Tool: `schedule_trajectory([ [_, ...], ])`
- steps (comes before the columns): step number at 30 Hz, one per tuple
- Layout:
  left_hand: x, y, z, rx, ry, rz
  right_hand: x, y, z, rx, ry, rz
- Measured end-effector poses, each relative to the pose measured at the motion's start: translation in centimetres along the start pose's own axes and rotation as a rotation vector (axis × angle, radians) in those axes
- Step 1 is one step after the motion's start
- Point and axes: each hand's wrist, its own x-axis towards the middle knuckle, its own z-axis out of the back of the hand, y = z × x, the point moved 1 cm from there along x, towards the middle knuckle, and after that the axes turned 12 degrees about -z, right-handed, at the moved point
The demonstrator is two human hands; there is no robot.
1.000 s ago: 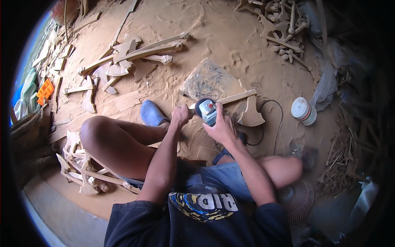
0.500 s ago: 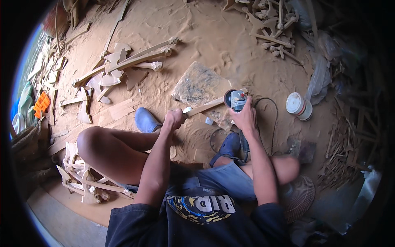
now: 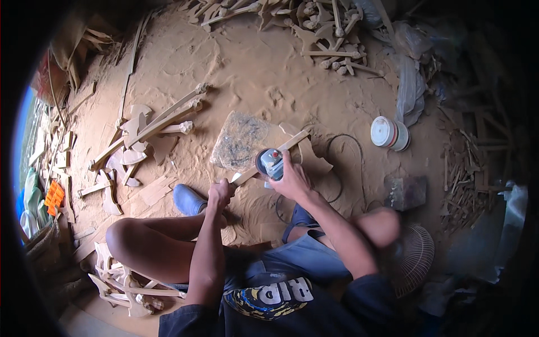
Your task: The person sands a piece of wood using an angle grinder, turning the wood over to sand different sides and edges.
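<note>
My left hand (image 3: 222, 192) is closed round the lower end of a wooden axe (image 3: 292, 141), whose pale handle slants away to the right. Its curved, two-sided blade shows near the far end, beyond a slab (image 3: 240, 140) with a dark, worn top that lies on the ground. In my right hand (image 3: 293, 182) is an angle grinder (image 3: 273, 164), gripped by its body. The grinder's round disc lies against or just over the handle's middle; exact contact cannot be made out. My fingers partly cover the tool.
Wooden axes (image 3: 137, 132) lie on the dusty ground at left, with another pile of wooden pieces (image 3: 337, 33) at the back. A white tub (image 3: 383, 132), a dark block (image 3: 405, 192) and a round wire fan guard (image 3: 415, 261) stand at right. A cable (image 3: 359, 147) loops beside the slab.
The grinder has moved down the handle toward my left hand. The axe has turned, so its blade now shows broad. The whole view has shifted slightly.
</note>
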Motion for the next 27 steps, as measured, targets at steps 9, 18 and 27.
schedule_trajectory([
  [9,-1.1,-2.1,0.4,0.185,-0.006,-0.032,2.9,-2.8,2.5,0.002,-0.128,-0.163],
  [18,-0.7,-0.5,0.6,-0.098,-0.007,0.028,7.9,-6.9,6.4,0.126,-0.362,-0.242],
  [27,-1.4,-1.7,1.1,-0.008,-0.027,0.118,3.2,-3.1,3.0,0.069,0.045,-0.121],
])
